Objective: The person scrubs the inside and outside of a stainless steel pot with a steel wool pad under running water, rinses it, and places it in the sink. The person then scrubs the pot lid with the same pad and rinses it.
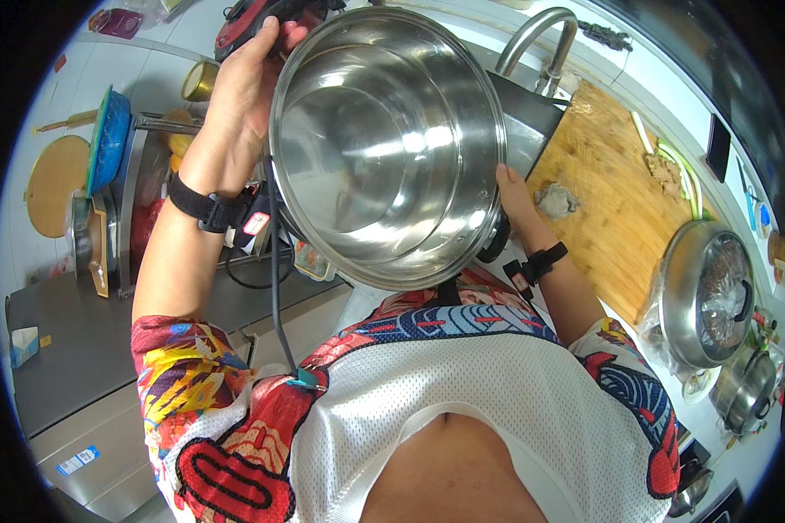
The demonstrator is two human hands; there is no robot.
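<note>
A large stainless steel pot (373, 150) is tilted so that its shiny inside and bare bottom face me. My left hand (248, 85) holds its left side, thumb up and fingertips partly hidden at the rim. On the right side of the pot, my right hand (517, 199) grips with the thumb at the rim; its other fingers are mostly hidden. A black pot handle (496, 240) shows just below that hand. Behind the pot, a metal sink (526, 134) is partly covered, with a curved steel faucet (536, 39) above it.
Right of the sink lies a wooden cutting board (592, 216) with a grey crumpled cloth (557, 200), ginger (664, 173) and green onions (690, 176). A lidded steel pot (706, 294) stands beyond. At left are a dark counter (72, 353), a blue basin (110, 144) and a hanging black cable (275, 281).
</note>
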